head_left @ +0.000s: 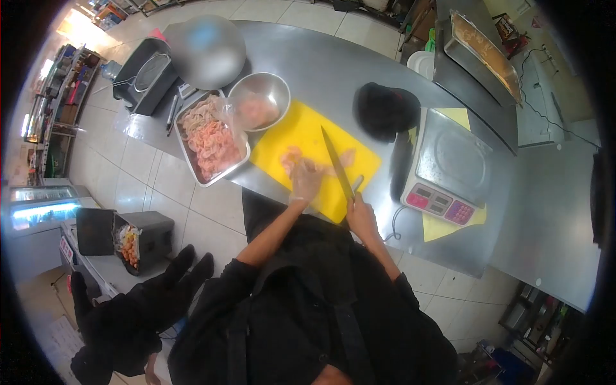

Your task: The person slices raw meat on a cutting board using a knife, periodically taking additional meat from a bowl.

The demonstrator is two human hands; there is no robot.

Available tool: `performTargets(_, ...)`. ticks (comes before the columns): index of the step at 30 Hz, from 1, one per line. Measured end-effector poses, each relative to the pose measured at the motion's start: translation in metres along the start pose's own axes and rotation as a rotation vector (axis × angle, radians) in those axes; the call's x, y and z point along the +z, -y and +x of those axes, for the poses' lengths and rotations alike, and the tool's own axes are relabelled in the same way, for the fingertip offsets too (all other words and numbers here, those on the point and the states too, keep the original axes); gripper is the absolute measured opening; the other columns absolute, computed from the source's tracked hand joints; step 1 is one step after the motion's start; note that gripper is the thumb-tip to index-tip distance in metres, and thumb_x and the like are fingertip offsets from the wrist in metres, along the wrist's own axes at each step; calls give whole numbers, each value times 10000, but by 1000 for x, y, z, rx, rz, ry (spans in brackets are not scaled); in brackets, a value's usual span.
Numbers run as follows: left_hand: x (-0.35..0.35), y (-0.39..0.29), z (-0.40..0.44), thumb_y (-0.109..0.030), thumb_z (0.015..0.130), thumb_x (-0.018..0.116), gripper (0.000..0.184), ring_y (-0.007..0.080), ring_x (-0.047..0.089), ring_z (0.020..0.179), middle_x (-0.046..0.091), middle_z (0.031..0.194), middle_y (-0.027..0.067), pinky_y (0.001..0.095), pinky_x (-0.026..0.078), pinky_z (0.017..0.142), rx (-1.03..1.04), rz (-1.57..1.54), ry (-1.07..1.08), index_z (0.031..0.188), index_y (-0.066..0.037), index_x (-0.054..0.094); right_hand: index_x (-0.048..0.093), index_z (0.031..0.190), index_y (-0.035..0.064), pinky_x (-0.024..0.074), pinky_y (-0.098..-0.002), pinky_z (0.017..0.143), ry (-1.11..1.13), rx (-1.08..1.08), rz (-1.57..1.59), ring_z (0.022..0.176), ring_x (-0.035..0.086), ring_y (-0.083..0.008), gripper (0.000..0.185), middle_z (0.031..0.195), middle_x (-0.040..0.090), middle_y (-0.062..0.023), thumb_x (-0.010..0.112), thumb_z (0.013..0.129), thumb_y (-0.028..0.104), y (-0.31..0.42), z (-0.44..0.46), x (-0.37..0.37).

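My left hand (305, 180), in a clear plastic glove, is closed on a piece of raw pink meat (290, 158) on the yellow cutting board (282, 131). My right hand (362, 217) grips a long knife (335, 158) by its handle, the blade slanting up and left over the board. Another strip of meat (347, 158) lies just right of the blade. A light-coloured handle (358, 183) shows beside my right hand; what it belongs to is unclear. Left of the board are a metal tray (201, 180) heaped with raw meat and a steel bowl (279, 96) holding more.
A digital scale (452, 154) stands on the steel table (308, 58) at right, beside a black cloth-like item (385, 110). At the back left are a large round metal lid or bowl (208, 54) and a dark bin (138, 96) with a strainer. Another person (128, 321) in black is at lower left.
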State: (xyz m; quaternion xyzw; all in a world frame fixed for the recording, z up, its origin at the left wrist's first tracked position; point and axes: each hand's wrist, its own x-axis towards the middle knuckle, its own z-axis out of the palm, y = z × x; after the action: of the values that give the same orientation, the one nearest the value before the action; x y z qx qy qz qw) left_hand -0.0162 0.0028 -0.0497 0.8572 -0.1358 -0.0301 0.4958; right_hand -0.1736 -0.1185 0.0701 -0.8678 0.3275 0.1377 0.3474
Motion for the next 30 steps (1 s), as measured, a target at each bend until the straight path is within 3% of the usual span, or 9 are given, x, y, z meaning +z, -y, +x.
performTargets(7, -51, -37, -12, -124, 845, 734, 238, 315, 592, 674, 588, 771, 136, 430, 509, 638, -36, 65, 101, 959, -48, 539, 523, 1275, -6, 507, -607, 845, -62, 40, -3, 912, 655, -542, 372, 917, 675, -352, 438, 1058, 285, 16, 8, -4)
performTargets(9, -60, -46, -13, -164, 833, 744, 310, 351, 626, 750, 653, 862, 166, 464, 527, 696, 318, 260, 92, 1081, -51, 596, 522, 1255, -9, 503, -614, 834, -84, 21, 26, 894, 655, -541, 353, 891, 673, -348, 438, 1058, 271, 20, 8, -6)
performTargets(10, -67, -61, -11, -164, 833, 744, 310, 351, 626, 750, 653, 862, 166, 464, 527, 696, 314, 263, 93, 1081, -51, 596, 522, 1255, -9, 503, -614, 834, -79, 20, 27, 894, 655, -541, 353, 891, 673, -348, 438, 1058, 271, 21, 6, -7)
performTargets(12, -69, -88, -5, -168, 833, 737, 321, 345, 651, 843, 691, 963, 150, 467, 534, 761, 606, 385, 84, 1134, -91, 656, 519, 1236, -10, 502, -619, 813, 0, -32, -23, 875, 653, -542, 334, 862, 669, -342, 440, 1055, 259, 22, -2, -8)
performTargets(15, -40, -55, 1, -116, 826, 636, 130, 279, 653, 863, 671, 901, 109, 418, 518, 757, 628, 383, 255, 942, -112, 695, 518, 1192, -7, 507, -619, 789, 22, -71, -35, 854, 650, -545, 310, 834, 662, -343, 442, 1053, 260, 16, -13, -2)
performTargets(18, -29, -42, -5, -128, 826, 638, 101, 254, 644, 834, 654, 837, 67, 421, 506, 736, 503, 520, 225, 909, -142, 694, 516, 1149, -1, 507, -616, 795, 62, -34, -63, 850, 647, -551, 285, 823, 659, -345, 443, 1053, 257, 11, -20, -2)
performTargets(21, -27, -37, -5, -129, 827, 635, 87, 254, 634, 806, 636, 808, 58, 412, 500, 725, 496, 372, 160, 891, -155, 688, 519, 1111, -24, 505, -609, 709, 83, -52, -78, 772, 635, -539, 268, 799, 658, -325, 475, 1041, 231, -8, -35, -5)
performTargets(28, -14, -25, -11, -135, 832, 696, 101, 279, 623, 839, 638, 854, 61, 432, 502, 727, 478, 343, 170, 932, -139, 682, 512, 1116, -6, 501, -644, 758, 65, -82, 6, 835, 647, -558, 268, 836, 657, -364, 458, 1045, 246, -5, 9, 14)
performTargets(30, -11, -17, -19, -120, 821, 667, 147, 275, 615, 856, 629, 892, 63, 421, 498, 756, 569, 501, 136, 965, -146, 677, 519, 1137, -18, 505, -633, 777, 67, -126, -4, 863, 646, -554, 285, 862, 656, -369, 461, 1042, 245, 6, 31, 17)
